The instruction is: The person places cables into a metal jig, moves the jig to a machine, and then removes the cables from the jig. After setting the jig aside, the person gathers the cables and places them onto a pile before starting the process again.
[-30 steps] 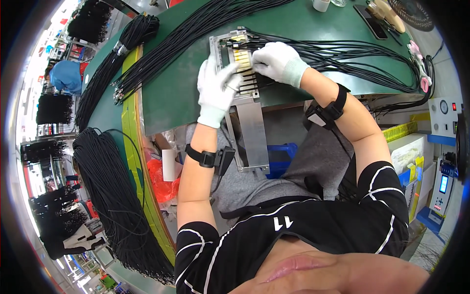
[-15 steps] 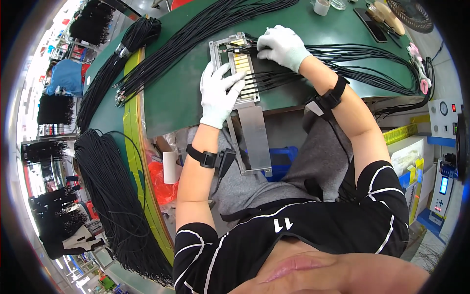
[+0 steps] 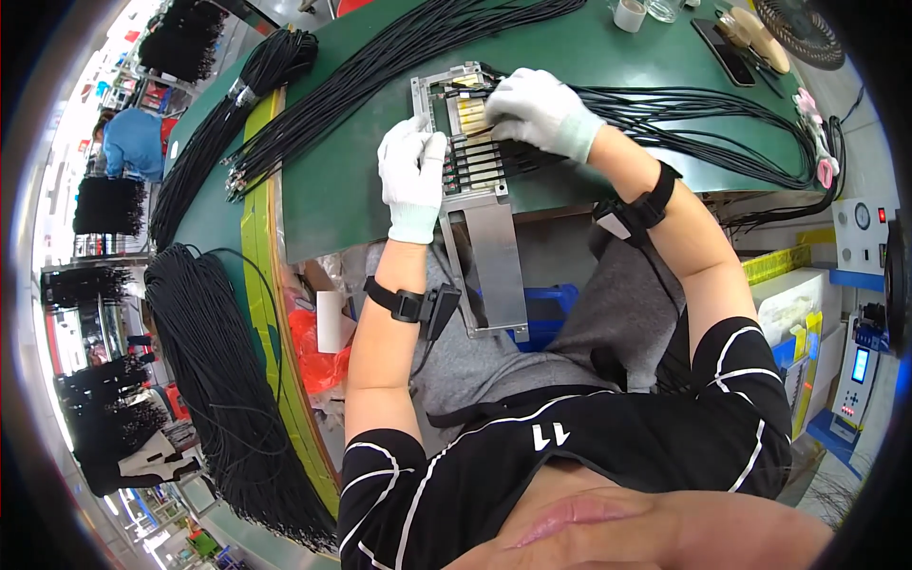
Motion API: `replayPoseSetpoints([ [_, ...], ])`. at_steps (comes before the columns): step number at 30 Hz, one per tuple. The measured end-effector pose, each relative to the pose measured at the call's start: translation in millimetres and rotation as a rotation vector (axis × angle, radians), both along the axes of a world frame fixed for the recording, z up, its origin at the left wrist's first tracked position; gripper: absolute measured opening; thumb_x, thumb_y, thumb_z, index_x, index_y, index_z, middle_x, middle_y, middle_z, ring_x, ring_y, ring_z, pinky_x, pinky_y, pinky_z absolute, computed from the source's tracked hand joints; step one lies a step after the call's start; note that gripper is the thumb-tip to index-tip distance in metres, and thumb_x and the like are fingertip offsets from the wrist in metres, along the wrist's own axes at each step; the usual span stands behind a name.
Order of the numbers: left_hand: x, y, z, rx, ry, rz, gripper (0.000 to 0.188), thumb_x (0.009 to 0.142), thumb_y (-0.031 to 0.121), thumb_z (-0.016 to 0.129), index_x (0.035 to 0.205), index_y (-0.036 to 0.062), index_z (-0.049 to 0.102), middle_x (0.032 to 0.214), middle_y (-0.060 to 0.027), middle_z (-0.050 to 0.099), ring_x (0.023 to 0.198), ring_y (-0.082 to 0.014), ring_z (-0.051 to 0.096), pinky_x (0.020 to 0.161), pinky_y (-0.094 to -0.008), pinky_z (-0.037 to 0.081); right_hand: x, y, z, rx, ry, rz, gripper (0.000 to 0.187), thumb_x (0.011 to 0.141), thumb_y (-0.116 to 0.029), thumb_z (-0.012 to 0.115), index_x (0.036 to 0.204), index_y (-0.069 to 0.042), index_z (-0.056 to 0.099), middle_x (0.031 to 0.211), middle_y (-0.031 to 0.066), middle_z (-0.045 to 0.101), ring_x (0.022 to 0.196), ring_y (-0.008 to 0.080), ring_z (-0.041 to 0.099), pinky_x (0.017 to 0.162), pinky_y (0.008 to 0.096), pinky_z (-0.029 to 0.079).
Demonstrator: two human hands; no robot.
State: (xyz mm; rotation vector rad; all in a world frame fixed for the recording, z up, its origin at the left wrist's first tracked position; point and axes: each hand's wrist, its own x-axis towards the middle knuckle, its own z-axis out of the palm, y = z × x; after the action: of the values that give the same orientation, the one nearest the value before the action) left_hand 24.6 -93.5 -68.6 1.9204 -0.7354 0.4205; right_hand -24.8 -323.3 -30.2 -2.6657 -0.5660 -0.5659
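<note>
A metal fixture (image 3: 490,256) with a row of slots lies on the green table and juts over its near edge. Black cable ends sit side by side in its nearer slots, while pale yellow slots show farther up. My left hand (image 3: 410,180), in a white glove, is at the fixture's left rail, fingers half bent and thumb apart; I see nothing between them. Over the right side of the slots, my gloved right hand (image 3: 543,114) is closed, fingertips down at a black cable partly hidden under them. Black cables (image 3: 703,119) run from the fixture to the right.
A long bundle of black cables (image 3: 370,85) lies behind and left of the fixture. More coiled cables (image 3: 214,370) hang at the left table edge. Tape roll (image 3: 628,14), phone (image 3: 723,52), pink-handled tool (image 3: 824,171) and fan (image 3: 803,28) stand at the right and far right.
My left hand has drawn back left off the slots, its fingers less spread, uncovering the nearer cable ends. My right hand has come slightly nearer and lower over the slots.
</note>
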Motion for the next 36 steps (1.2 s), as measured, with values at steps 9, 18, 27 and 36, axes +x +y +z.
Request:
replayPoseSetpoints([
  [9, 1, 6, -2, -0.198, 0.321, -0.113, 0.012, 0.086, 0.013, 0.068, 0.084, 0.0015, 0.072, 0.115, -0.0122, 0.066, 0.111, -0.0237, 0.056, 0.095, -0.0347, 0.045, -3, 29, 6, -0.049, 0.027, -0.021, 0.017, 0.079, -0.028, 0.072, 0.088, -0.015, 0.066, 0.084, 0.0037, 0.064, 0.089, 0.0272, 0.060, 0.080, 0.0390, 0.046],
  [18, 9, 15, -1, -0.070, 0.187, 0.022, 0.019, 0.091, 0.006, 0.063, 0.103, -0.0067, 0.069, 0.123, -0.0142, 0.062, 0.108, -0.0192, 0.061, 0.095, -0.0284, 0.046, -4, 3, -3, 0.230, 0.192, -0.113, 0.016, 0.080, -0.029, 0.070, 0.088, -0.016, 0.068, 0.083, 0.0058, 0.067, 0.085, 0.0286, 0.063, 0.078, 0.0393, 0.049],
  [27, 19, 19, -14, 0.058, 0.066, 0.138, 0.018, 0.090, 0.022, 0.065, 0.096, 0.0072, 0.073, 0.110, -0.0100, 0.069, 0.106, -0.0256, 0.060, 0.094, -0.0353, 0.046, 0, 8, -5, -0.043, 0.017, -0.116, 0.013, 0.078, -0.028, 0.071, 0.081, -0.016, 0.067, 0.081, 0.0044, 0.065, 0.088, 0.0265, 0.061, 0.078, 0.0390, 0.048],
  [36, 7, 17, 1, 0.194, 0.238, 0.109, 0.023, 0.097, 0.021, 0.056, 0.103, 0.0066, 0.073, 0.111, -0.0114, 0.069, 0.109, -0.0213, 0.062, 0.096, -0.0301, 0.044, -1, 12, -7, -0.137, -0.085, -0.099, 0.012, 0.076, -0.026, 0.070, 0.075, -0.018, 0.061, 0.078, 0.0018, 0.062, 0.085, 0.0233, 0.059, 0.077, 0.0371, 0.045],
])
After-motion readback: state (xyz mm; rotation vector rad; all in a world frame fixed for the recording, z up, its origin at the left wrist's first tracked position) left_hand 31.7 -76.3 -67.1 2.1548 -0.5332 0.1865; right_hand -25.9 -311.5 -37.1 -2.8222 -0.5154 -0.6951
